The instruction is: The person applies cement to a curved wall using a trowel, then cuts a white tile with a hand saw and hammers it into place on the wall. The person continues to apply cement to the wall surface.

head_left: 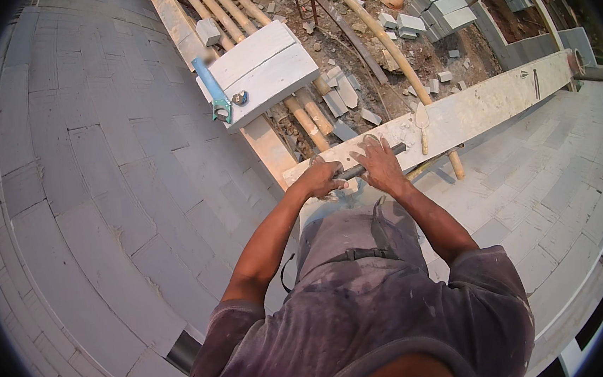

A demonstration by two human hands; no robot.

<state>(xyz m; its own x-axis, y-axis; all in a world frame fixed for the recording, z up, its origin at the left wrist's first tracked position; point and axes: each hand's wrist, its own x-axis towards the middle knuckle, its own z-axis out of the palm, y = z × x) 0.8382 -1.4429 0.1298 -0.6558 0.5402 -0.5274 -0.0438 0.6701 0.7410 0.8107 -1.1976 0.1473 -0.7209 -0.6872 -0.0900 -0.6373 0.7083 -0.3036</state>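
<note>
Both my hands are on a dark narrow bar (401,148) at the near edge of a pale plank (465,108). My left hand (320,178) is closed round the bar's left end. My right hand (381,168) grips it farther right with bent fingers, which partly hide it. A pointed trowel (422,128) lies on the plank to the right of my hands. Up and to the left, two white blocks (268,74) rest across bamboo poles, with a teal handsaw (212,89) and a small tape measure (240,97) on them.
Grey block walls (83,206) stand on both sides of me. Beyond the plank are bamboo poles (308,123), a long dark beam (346,32), scattered block offcuts (347,89) on rubble ground and stacked blocks (443,11).
</note>
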